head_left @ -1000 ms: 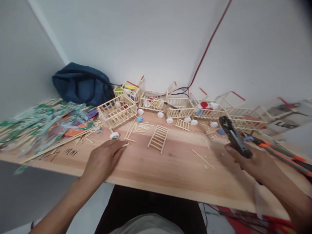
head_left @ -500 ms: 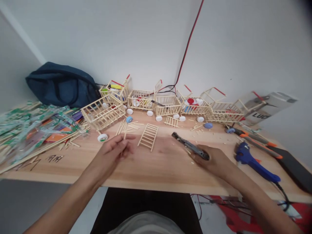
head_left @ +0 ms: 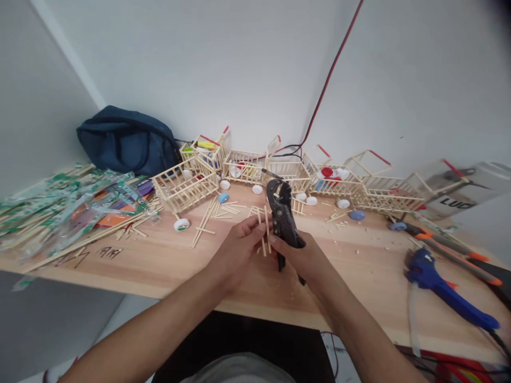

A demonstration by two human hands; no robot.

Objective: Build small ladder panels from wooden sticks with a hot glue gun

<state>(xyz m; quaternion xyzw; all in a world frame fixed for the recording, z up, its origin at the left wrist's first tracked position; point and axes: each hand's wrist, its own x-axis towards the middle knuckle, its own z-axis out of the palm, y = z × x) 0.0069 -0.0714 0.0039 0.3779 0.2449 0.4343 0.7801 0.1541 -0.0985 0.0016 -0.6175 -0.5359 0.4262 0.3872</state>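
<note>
My left hand [head_left: 244, 242] is closed, with a thin wooden stick [head_left: 262, 234] between its fingertips. Beside it, a second stick [head_left: 268, 234] runs nearly parallel, close to my right thumb; which hand carries that one I cannot tell. My right hand [head_left: 305, 255] grips black pliers [head_left: 282, 210], jaws pointing up and away from me. Both hands nearly meet over the middle of the wooden table [head_left: 167, 266]. Behind my fingers, part of a small ladder-like stick frame [head_left: 254, 211] shows; the rest is hidden. Several cut sticks [head_left: 205, 221] lie to the left.
Miniature stick carts [head_left: 187, 186] with bottle-cap wheels line the wall. A blue bag [head_left: 128, 141] and plastic-wrapped sticks [head_left: 91, 199] occupy the left. On the right lie a blue glue gun [head_left: 447, 287], orange-handled pliers [head_left: 455, 250] and a clear container [head_left: 459, 199].
My hands have come together at the middle. The pliers have swung left and now point upward. Sticks now show between my hands, and the ladder-like frame is mostly covered. The view has shifted left.
</note>
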